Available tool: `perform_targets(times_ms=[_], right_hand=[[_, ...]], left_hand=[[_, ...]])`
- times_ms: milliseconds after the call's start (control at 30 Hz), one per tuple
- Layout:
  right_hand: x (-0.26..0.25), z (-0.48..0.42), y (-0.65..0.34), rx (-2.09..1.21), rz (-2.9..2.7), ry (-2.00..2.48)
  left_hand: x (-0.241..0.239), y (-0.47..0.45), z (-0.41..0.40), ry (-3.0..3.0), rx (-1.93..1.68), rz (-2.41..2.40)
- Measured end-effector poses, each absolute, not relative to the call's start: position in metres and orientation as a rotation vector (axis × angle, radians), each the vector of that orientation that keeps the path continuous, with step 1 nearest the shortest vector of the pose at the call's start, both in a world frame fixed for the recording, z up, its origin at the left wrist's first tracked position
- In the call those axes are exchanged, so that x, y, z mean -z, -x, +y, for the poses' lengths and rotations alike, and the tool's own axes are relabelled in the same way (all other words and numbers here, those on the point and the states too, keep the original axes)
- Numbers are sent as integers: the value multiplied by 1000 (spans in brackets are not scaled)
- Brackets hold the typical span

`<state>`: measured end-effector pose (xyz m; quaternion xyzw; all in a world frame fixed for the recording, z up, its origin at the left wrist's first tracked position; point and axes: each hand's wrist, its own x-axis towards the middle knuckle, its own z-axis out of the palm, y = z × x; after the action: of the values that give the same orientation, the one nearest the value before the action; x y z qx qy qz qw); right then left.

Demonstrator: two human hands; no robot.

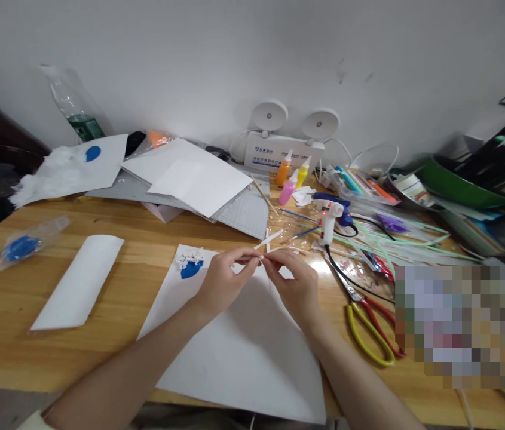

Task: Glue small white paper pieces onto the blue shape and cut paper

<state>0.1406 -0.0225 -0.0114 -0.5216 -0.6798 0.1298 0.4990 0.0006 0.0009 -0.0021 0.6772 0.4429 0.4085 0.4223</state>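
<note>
Above a large white sheet of paper (234, 346), my left hand (225, 278) and my right hand (294, 280) meet with thumbs and forefingers pinched. A small, thin, whitish piece shows between the fingertips, too small to name. Just beyond them lie narrow white paper strips (269, 240), crossing each other. On the sheet's far left corner, beside my left hand, sit a blue patch (192, 270) and white crumbly bits (188, 257). Scissors (371, 325) with one yellow and one red handle rest to the right of my right hand.
A white glue gun (329, 221) with a black cable stands beyond my right hand. Small paint bottles (288, 188) stand near an emergency light (283, 149). Stacked white sheets (202, 179) lie at the back. A folded white paper (79, 280) and blue bagged material (23, 246) lie left.
</note>
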Motion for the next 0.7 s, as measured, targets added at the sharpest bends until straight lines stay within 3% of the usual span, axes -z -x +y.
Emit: perform_targets(times_ms=[700], right_hand=[[9,-23,-139,-279,-1688,1263]], left_hand=[[3,-1,2,-1730,-1047,1211]])
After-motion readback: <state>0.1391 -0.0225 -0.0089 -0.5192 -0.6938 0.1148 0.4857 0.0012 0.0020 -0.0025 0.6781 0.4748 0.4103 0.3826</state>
